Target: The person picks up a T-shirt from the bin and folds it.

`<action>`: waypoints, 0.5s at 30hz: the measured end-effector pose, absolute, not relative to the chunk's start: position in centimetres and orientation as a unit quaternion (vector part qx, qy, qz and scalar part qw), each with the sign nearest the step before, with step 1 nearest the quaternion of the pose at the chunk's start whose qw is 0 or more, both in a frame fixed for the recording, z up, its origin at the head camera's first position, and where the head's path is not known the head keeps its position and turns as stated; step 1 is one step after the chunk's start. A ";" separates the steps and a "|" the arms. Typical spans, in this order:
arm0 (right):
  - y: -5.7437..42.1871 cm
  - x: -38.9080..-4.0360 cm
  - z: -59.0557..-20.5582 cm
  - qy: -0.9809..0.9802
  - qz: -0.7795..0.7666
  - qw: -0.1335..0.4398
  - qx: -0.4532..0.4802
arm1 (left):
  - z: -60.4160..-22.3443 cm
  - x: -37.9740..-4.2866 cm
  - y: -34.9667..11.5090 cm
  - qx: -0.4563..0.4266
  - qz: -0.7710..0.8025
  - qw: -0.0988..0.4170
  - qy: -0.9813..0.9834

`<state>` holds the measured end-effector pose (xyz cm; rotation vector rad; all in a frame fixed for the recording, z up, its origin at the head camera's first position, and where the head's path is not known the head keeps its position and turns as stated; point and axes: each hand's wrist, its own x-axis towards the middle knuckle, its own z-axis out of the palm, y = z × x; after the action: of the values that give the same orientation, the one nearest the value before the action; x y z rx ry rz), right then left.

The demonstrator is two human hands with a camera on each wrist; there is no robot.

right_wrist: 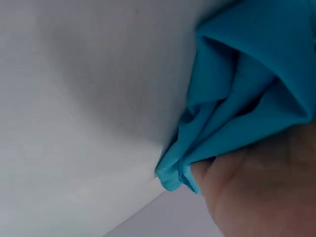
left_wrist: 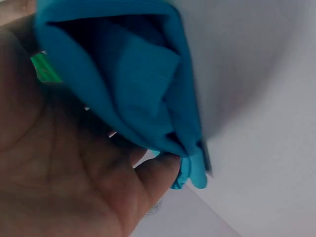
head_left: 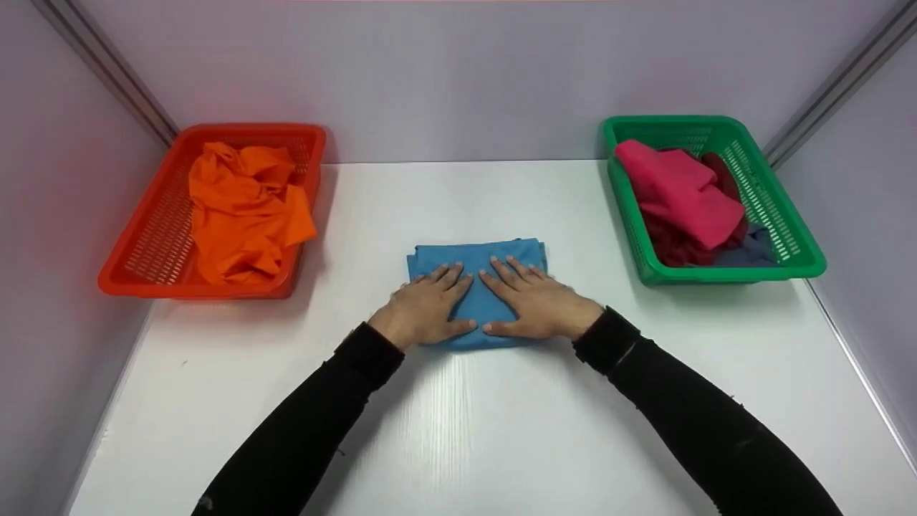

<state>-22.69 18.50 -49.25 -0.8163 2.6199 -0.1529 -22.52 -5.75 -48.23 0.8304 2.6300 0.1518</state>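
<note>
A blue cloth [head_left: 487, 304], folded into a rough rectangle, lies on the white table in the head view. My left hand [head_left: 426, 308] rests flat on its left half, fingers straight and spread. On the right half lies my right hand [head_left: 539, 308], palm down with extended fingers; the two thumbs point at each other. Loose layers of the cloth [left_wrist: 143, 69] gape at the side beside my left hand [left_wrist: 64, 168] in the left wrist view. In the right wrist view, similar folds of cloth [right_wrist: 232, 103] bulge above my right hand [right_wrist: 261, 182].
An orange-red basket [head_left: 114, 276] at the back left holds a crumpled orange cloth [head_left: 247, 215]. At the back right, a green basket [head_left: 802, 261] contains a pink cloth [head_left: 680, 190], a dark red cloth [head_left: 670, 244] and a grey-blue cloth [head_left: 749, 251]. Pale walls enclose the table [head_left: 458, 430].
</note>
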 end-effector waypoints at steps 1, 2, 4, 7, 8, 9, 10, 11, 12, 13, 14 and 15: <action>18.4 -23.0 -49.2 0.936 -0.055 0.200 -0.285 | -48.3 -23.0 -5.8 0.295 0.053 0.193 0.934; 18.3 -23.4 -49.1 0.937 -0.056 0.201 -0.279 | -48.4 -23.6 -5.7 0.295 0.052 0.194 0.934; 18.2 -24.3 -49.1 0.941 -0.056 0.203 -0.266 | -48.5 -24.9 -5.7 0.295 0.052 0.195 0.934; 18.2 -25.9 -49.1 0.946 -0.056 0.198 -0.252 | -48.6 -26.8 -5.6 0.294 0.056 0.193 0.934; 18.2 -26.4 -49.1 0.947 -0.059 0.194 -0.250 | -48.7 -27.4 -5.6 0.294 0.060 0.192 0.934; 18.3 -27.0 -49.2 0.947 -0.062 0.191 -0.249 | -48.8 -27.9 -5.6 0.293 0.066 0.191 0.935; 18.3 -27.4 -49.3 0.948 -0.064 0.188 -0.249 | -49.0 -28.4 -5.6 0.293 0.071 0.189 0.935; 18.4 -27.8 -49.3 0.948 -0.065 0.187 -0.247 | -49.1 -28.7 -5.6 0.292 0.075 0.187 0.935; 18.4 -28.1 -49.4 0.949 -0.066 0.186 -0.246 | -49.1 -28.9 -5.7 0.291 0.078 0.183 0.936; 18.4 -28.3 -49.3 0.949 -0.065 0.185 -0.246 | -49.2 -29.0 -5.7 0.291 0.078 0.180 0.936; 18.4 -28.5 -49.3 0.950 -0.062 0.182 -0.246 | -49.1 -29.1 -5.7 0.290 0.075 0.176 0.938; 18.4 -28.6 -49.1 0.951 -0.057 0.179 -0.244 | -49.0 -29.0 -5.7 0.289 0.069 0.170 0.939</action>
<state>-28.60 18.44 -49.13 -0.6905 2.6896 -0.1622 -29.02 -5.68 -48.98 0.8224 2.6694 0.1954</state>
